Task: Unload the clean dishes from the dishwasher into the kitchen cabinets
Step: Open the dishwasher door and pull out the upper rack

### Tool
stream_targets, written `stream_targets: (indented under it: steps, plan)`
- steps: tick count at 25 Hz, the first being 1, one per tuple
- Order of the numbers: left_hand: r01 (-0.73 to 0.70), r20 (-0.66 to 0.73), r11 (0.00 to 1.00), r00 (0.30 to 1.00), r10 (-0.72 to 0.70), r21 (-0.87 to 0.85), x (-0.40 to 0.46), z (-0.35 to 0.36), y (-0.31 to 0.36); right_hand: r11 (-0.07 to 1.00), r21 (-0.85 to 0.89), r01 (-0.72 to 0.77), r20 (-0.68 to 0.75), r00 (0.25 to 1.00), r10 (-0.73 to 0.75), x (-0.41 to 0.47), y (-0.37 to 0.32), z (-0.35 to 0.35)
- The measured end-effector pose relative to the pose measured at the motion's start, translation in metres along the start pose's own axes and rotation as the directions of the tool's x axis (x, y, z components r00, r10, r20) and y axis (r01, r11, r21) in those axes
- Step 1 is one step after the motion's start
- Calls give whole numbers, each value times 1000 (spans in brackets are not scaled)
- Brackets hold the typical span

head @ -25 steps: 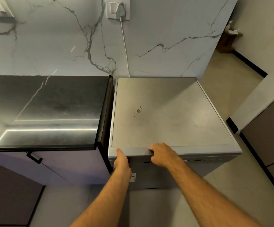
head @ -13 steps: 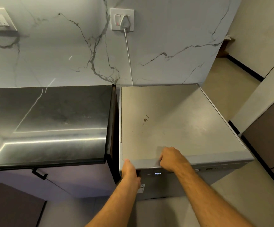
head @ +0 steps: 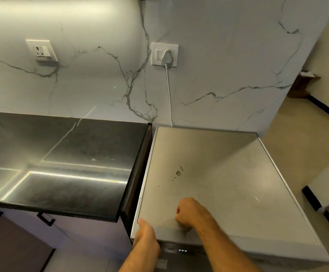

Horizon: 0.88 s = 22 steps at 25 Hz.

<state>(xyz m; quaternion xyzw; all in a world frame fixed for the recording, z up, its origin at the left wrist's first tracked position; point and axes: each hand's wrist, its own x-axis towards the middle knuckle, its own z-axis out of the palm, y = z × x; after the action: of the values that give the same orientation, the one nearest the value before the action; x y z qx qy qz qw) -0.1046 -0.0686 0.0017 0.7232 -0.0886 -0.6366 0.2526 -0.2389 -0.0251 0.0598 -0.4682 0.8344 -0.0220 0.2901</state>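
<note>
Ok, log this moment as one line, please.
phase: opening dishwasher | left hand: at front top edge | right hand: curled on front edge | door: looks shut | dishes: none visible

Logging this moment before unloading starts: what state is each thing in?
dishwasher: door shut, panel lights on
plug: in the wall socket
left hand: thumb on the dishwasher's front top edge
right hand: fingers curled at the front edge
cabinet doors: closed

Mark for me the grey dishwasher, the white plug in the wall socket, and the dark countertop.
Grey dishwasher (head: 214, 173): head view, middle of its flat top panel.
White plug (head: 168, 56): head view, plug body in the right-hand wall socket.
Dark countertop (head: 65, 154): head view, bare glossy surface left of the dishwasher.
</note>
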Motion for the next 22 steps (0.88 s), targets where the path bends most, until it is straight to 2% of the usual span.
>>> stream_targets:
  steps: [8,13,14,15,16,17,18,19,20,22]
  plan:
    - [-31,-84,999,996,33,30,1,-4,-11,992,29,122,60,991,-123,6,23,-1]
    - [-8,-104,992,995,-5,-124,10,1,-10,985,-18,169,60,984,-168,18,16,-10]
    - [1,-128,979,991,-28,-202,7,0,-6,984,-36,177,57,983,-174,22,12,-13]
    - [-6,-195,974,980,-40,-227,21,7,-3,982,-52,182,55,982,-179,27,7,-16]
    - [25,-303,962,947,-111,-273,37,24,2,981,-63,185,50,982,-182,33,2,-19]
    - [-50,-309,986,951,-3,-162,43,33,13,980,-71,186,43,982,-184,38,-4,-22]
    - [-131,-257,990,960,111,-61,38,44,23,980,-78,185,34,983,-183,45,-9,-26]
    - [-158,-206,987,967,147,-38,17,50,38,980,-85,181,25,983,-180,51,-15,-31]
    - [-177,-233,984,957,173,1,-12,55,55,980,-91,177,16,984,-177,58,-20,-37]
    - [-231,-101,964,964,245,132,-46,60,85,979,-104,173,-16,984,-176,72,-30,-52]
